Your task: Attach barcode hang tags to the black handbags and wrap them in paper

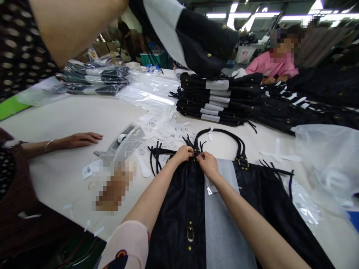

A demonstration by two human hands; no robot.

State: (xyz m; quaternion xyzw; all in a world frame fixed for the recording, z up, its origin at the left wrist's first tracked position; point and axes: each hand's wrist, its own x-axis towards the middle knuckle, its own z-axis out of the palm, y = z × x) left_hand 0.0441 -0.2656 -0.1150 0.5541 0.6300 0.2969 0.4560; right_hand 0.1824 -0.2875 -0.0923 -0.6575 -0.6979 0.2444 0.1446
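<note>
Head view, from left to right: a co-worker's hand rests flat, palm down, on the white table at the left. Far behind it lies a stack of dark goods in clear wrappers. Just right of the flat hand stands a grey tape dispenser, with small white labels scattered beyond it.

In the near middle lies the black bag, flat on the table with its top edge pointing away. It is dark and slightly glossy, with a small gold buckle low on its left panel. A pale grey sheet runs as a strip down its middle. Its black handle arches over the far edge, and loose black cords fan out at both sides.

The left hand is curled nearly closed, its fingertips pinching the bag's top edge where the handle's left end joins. The right hand sits just beside it, almost touching, fingers likewise pinched shut on the same spot.

Further back, right of centre, is a stack of folded black bags banded with white strips. Above it, another bag is held aloft. A person in pink sits at the far right, and crumpled clear plastic lies near the right edge.
</note>
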